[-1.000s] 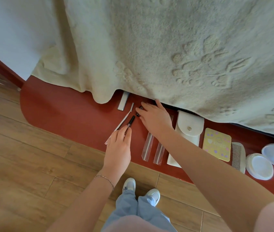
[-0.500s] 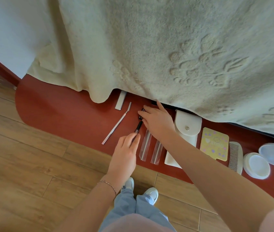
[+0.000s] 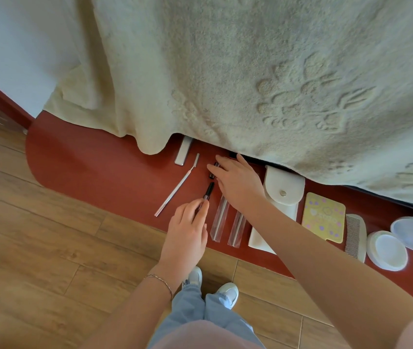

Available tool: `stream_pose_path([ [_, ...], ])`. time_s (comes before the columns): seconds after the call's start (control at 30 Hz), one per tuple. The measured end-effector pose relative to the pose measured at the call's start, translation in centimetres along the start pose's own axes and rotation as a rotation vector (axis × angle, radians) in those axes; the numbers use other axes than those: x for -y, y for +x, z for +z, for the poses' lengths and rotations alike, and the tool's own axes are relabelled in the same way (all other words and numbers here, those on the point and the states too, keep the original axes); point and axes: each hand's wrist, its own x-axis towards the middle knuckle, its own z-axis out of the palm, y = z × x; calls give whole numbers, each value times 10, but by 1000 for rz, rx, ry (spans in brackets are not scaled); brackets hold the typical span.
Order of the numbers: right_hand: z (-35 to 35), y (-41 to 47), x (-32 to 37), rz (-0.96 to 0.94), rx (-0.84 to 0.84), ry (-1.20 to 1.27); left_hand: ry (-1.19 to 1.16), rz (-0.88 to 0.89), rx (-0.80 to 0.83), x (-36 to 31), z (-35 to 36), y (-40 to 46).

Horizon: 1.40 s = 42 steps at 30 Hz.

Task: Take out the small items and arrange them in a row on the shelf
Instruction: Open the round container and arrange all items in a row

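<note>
Hands: left hand (image 3: 187, 230) pinches black-capped tube (image 3: 207, 193) | right hand (image 3: 238, 181) spread flat on shelf (image 3: 104, 172) | writing: unreadable

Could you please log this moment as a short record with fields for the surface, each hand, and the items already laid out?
surface: red shelf, partly under a cream blanket
left hand: pinching a black-tipped pen-like tube
right hand: lying over a second dark tube
row, left to right: thin razor stick, two clear tubes, white pouch, yellow card, comb, round case
</note>
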Motion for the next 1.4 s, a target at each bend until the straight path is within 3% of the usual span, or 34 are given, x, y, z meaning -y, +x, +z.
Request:
stream_pose_path([
  [0.1, -2, 7, 5, -48, -6, 15, 39, -50, -41, 11, -8, 3],
  [0.27, -9, 29, 16, -56, 234, -12, 116, -190, -57, 42, -13, 10],
  [0.5, 0, 38, 14, -15, 366, -83, 4, -162, -43, 49, -11, 5],
  [1.4, -2, 27, 10, -18, 305, -61, -73, -119, -26, 30, 0, -11],
])
